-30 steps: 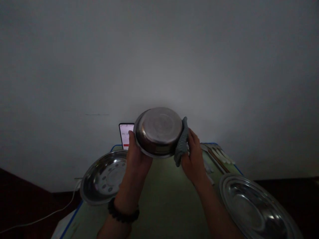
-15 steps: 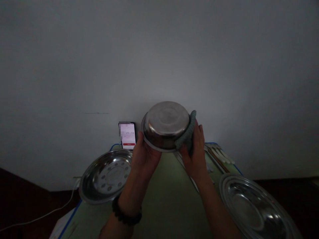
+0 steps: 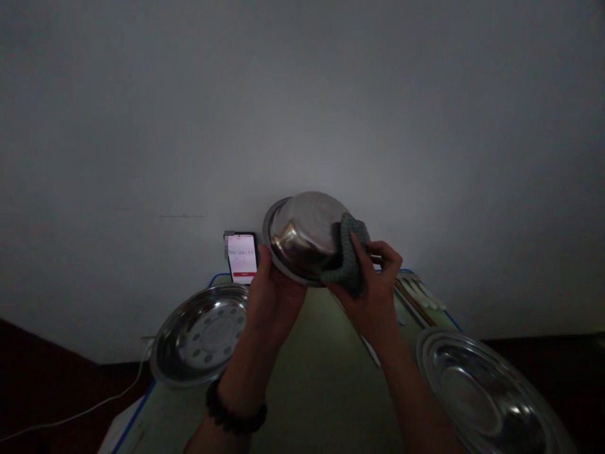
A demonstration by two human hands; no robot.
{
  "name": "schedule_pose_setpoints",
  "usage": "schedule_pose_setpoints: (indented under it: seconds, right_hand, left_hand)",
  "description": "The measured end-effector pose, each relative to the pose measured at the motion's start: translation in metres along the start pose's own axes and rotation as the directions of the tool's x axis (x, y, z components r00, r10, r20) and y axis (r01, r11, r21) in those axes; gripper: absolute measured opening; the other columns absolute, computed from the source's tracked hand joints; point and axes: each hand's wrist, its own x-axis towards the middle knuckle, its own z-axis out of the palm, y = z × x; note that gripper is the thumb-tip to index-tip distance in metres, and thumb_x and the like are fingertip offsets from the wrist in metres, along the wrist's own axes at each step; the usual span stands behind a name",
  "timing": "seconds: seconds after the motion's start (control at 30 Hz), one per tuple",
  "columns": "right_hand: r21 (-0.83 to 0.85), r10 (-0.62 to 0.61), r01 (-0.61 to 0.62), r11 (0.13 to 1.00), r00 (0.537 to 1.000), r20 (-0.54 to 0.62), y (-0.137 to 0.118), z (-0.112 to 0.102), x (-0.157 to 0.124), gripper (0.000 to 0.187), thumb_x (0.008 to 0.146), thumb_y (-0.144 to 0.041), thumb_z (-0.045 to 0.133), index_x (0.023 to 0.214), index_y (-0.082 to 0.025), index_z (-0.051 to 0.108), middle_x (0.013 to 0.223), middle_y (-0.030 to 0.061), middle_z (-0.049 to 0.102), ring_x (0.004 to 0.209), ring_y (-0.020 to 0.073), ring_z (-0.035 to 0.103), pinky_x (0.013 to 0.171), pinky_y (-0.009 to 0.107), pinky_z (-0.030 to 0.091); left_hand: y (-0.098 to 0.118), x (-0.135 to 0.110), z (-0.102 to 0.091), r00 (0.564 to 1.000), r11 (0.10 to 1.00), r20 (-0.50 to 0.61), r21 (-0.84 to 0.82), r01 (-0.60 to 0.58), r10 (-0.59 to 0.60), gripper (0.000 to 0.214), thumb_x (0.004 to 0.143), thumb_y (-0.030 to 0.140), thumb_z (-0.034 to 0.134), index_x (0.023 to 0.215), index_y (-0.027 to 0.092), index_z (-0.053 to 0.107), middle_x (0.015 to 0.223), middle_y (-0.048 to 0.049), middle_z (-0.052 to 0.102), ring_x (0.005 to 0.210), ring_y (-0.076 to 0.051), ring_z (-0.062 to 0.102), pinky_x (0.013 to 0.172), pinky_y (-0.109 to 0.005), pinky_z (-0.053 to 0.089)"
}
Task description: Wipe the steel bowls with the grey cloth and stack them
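I hold a small steel bowl [image 3: 302, 233] up in front of me, bottom side facing me and tilted. My left hand [image 3: 274, 299] grips its lower left rim, fingers closed round the edge. My right hand [image 3: 373, 290] is closed on a grey-green knitted cloth [image 3: 348, 255] and presses it against the bowl's right side. A dark bead bracelet [image 3: 235, 413] sits on my left wrist.
A green table [image 3: 312, 378] with a blue edge lies below. A steel perforated tray [image 3: 203, 334] sits at left, a large steel dish [image 3: 482, 397] at right. A phone [image 3: 241, 256] with a lit screen leans on the wall. Utensils [image 3: 416, 293] lie at the far right. A white cable [image 3: 70, 413] trails left.
The bowl has risen slightly and tilted so its bottom turns leftward. My right hand has slid the cloth from the bowl's right edge onto its outer wall.
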Motion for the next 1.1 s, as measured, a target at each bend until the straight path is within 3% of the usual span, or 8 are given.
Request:
schedule_pose_setpoints:
  seconds: [0.17,0.33,0.53,0.67,0.8,0.97,1.1]
  right_hand:
    - [0.152,-0.042,0.042,0.988,0.999,0.003,-0.005,-0.001,0.002,0.063,0.077,-0.034,0.071,0.132,-0.031,0.041,0.113,0.0065,0.048,0.106,0.0243,0.05,0.089,0.047,0.05]
    - [0.217,-0.022,0.022,0.976,1.0,-0.001,-0.004,-0.003,0.004,0.056,0.073,-0.031,0.076,0.119,-0.028,0.045,0.109,0.0052,0.051,0.1,0.0235,0.053,0.084,0.045,0.05]
    - [0.228,-0.002,-0.009,0.974,0.999,0.049,-0.005,-0.006,0.003,0.06,0.071,-0.032,0.077,0.121,-0.026,0.044,0.111,0.0067,0.049,0.102,0.0239,0.052,0.085,0.045,0.05]
    - [0.314,-0.03,-0.015,0.949,0.99,0.136,-0.005,-0.01,0.004,0.053,0.08,-0.034,0.065,0.126,-0.025,0.041,0.113,0.0081,0.049,0.104,0.0242,0.052,0.086,0.046,0.049]
    - [0.23,-0.089,0.056,0.972,0.987,0.134,-0.007,-0.011,0.004,0.038,0.084,-0.028,0.062,0.12,-0.028,0.05,0.113,0.0069,0.047,0.106,0.0233,0.051,0.088,0.044,0.048]
    - [0.104,-0.16,0.147,0.984,0.98,0.118,-0.013,-0.008,0.004,0.025,0.083,-0.021,0.065,0.105,-0.031,0.06,0.102,0.0035,0.052,0.097,0.0215,0.052,0.084,0.042,0.047]
    - [0.063,-0.15,0.146,0.987,0.986,0.07,-0.018,-0.01,0.005,0.02,0.081,-0.019,0.067,0.098,-0.03,0.063,0.095,0.0022,0.056,0.093,0.022,0.051,0.082,0.042,0.047]
  left_hand:
    - [0.004,0.002,-0.003,0.997,0.999,-0.048,-0.005,0.054,-0.054,0.041,0.098,0.038,0.036,0.124,0.018,0.062,0.099,-0.0078,0.075,0.11,-0.021,0.064,0.102,-0.034,0.043]
    - [0.003,0.004,-0.006,0.998,0.997,-0.016,0.023,0.068,-0.068,0.04,0.097,0.038,0.039,0.125,0.018,0.061,0.103,-0.0083,0.074,0.109,-0.022,0.064,0.098,-0.035,0.047]
    - [0.005,0.004,-0.008,0.997,0.996,-0.019,0.038,0.081,-0.08,0.04,0.097,0.038,0.04,0.115,0.013,0.066,0.101,-0.0105,0.074,0.107,-0.023,0.065,0.098,-0.035,0.047]
    - [0.007,0.004,-0.008,0.999,0.998,-0.014,0.053,0.041,-0.041,0.038,0.097,0.039,0.04,0.116,0.018,0.066,0.101,-0.0078,0.074,0.106,-0.022,0.065,0.095,-0.033,0.049]
    - [0.005,0.002,-0.005,0.998,0.997,-0.037,0.057,0.043,-0.04,0.038,0.098,0.038,0.037,0.109,0.019,0.069,0.095,-0.0055,0.075,0.098,-0.019,0.068,0.092,-0.031,0.05]
    - [-0.007,-0.005,-0.001,0.993,0.992,0.075,0.095,0.087,-0.094,0.041,0.098,0.037,0.038,0.096,0.014,0.072,0.094,-0.0095,0.075,0.102,-0.021,0.066,0.093,-0.034,0.05]
    - [-0.018,-0.013,-0.001,0.983,0.981,0.108,0.146,0.13,-0.146,0.033,0.093,0.037,0.051,0.095,0.012,0.073,0.093,-0.0099,0.075,0.101,-0.022,0.066,0.093,-0.033,0.048]
